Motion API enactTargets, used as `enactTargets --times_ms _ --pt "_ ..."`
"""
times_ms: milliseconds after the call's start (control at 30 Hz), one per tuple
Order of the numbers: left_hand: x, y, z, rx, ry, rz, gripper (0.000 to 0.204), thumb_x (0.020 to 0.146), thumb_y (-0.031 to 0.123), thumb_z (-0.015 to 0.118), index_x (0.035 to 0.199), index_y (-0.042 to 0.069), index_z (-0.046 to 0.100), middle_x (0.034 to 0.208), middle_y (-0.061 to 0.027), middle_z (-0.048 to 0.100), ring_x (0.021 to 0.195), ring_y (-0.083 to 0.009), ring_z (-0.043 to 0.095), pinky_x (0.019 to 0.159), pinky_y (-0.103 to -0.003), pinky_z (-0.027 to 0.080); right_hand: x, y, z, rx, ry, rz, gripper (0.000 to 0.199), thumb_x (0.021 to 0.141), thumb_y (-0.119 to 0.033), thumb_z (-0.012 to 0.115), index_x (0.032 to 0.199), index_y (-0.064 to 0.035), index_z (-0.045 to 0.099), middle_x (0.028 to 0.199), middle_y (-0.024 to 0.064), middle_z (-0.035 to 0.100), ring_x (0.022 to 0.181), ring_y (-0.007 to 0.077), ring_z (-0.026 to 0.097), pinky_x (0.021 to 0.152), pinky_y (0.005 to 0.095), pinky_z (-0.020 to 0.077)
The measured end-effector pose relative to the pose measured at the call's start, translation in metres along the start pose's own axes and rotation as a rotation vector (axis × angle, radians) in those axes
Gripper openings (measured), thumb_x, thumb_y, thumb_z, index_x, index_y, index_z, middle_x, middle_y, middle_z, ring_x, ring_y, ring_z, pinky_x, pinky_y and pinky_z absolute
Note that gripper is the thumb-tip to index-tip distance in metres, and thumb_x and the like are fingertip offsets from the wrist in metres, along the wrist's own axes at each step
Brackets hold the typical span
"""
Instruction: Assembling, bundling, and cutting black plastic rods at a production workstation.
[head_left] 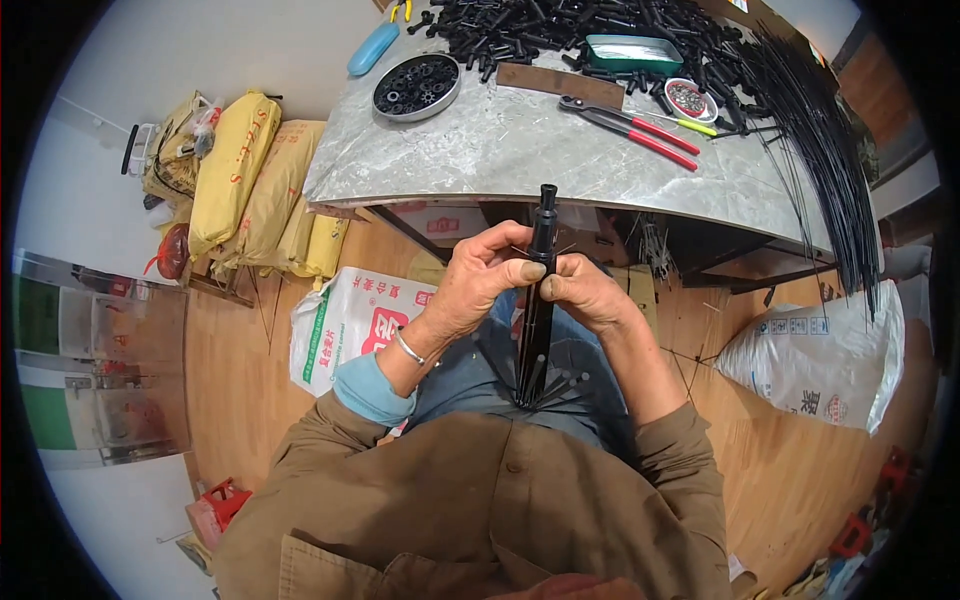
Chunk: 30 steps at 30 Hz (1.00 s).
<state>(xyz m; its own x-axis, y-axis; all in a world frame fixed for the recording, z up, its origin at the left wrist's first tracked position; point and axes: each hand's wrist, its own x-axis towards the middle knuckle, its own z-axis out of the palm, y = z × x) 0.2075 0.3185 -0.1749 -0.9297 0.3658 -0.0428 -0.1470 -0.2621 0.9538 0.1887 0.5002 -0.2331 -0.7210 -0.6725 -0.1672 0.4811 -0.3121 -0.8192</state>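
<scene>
A black plastic tube assembly (545, 215) with thin black rods fanning out at its lower end stands upright over my lap. My left hand (480, 280) grips its upper shaft from the left, thumb pressed against it. My right hand (585, 292) pinches the same shaft from the right, fingertips meeting the left thumb. The fanned rods (545, 385) rest against my jeans. Both hands hover just in front of the edge of the grey table (500, 150).
On the table lie red-handled pliers (640, 128), a round black tray of rings (416, 86), a green tin (633, 52), a small dish of metal bits (688, 97), a heap of black tubes (560, 25) and long black rods (825, 150). Yellow sacks (240, 170) and white sacks (345, 320) stand on the floor.
</scene>
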Motion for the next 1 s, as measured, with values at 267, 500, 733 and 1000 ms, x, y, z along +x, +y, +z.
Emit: enactTargets --times_ms 267,500,733,1000 --pt "0.01 -0.002 -0.024 0.06 -0.124 -0.001 0.048 0.08 0.032 0.074 0.115 0.001 0.062 0.116 -0.0026 0.054 0.112 -0.0158 0.051 0.1 -0.032 0.039 -0.007 0.0 0.042 0.132 0.183 -0.159 0.04 0.076 -0.023 0.079 0.107 -0.0016 0.063 0.089 0.0066 0.066 0.084 0.0185 0.065 0.074 0.0346 0.0547" --pt "0.017 0.006 -0.031 0.12 -0.179 -0.03 0.048 0.08 0.033 0.074 0.115 0.002 0.063 0.127 -0.006 0.05 0.115 -0.0178 0.052 0.101 -0.034 0.04 -0.01 0.0 0.059 0.309 0.281 -0.198 0.029 0.082 -0.01 0.072 0.109 -0.0031 0.061 0.093 0.0029 0.064 0.077 0.0133 0.064 0.062 0.0278 0.0576" --pt "0.017 0.003 -0.038 0.641 -0.058 0.173 0.049 0.085 0.034 0.068 0.122 0.002 0.058 0.129 -0.006 0.05 0.114 -0.0182 0.053 0.098 -0.034 0.041 -0.003 0.008 0.057 0.312 0.363 -0.244 0.021 0.086 -0.015 0.068 0.104 -0.0048 0.063 0.079 0.0056 0.065 0.063 0.0143 0.063 0.056 0.0256 0.0539" --pt "-0.051 0.04 0.044 0.065 -0.132 0.135 0.062 0.087 0.016 0.064 0.14 -0.001 0.036 0.113 -0.0121 0.06 0.102 -0.0173 0.059 0.089 -0.033 0.046 -0.002 0.009 0.055 0.361 0.374 -0.29 0.017 0.086 -0.012 0.068 0.101 -0.0033 0.063 0.086 0.0029 0.066 0.072 0.009 0.062 0.063 0.0233 0.0517"
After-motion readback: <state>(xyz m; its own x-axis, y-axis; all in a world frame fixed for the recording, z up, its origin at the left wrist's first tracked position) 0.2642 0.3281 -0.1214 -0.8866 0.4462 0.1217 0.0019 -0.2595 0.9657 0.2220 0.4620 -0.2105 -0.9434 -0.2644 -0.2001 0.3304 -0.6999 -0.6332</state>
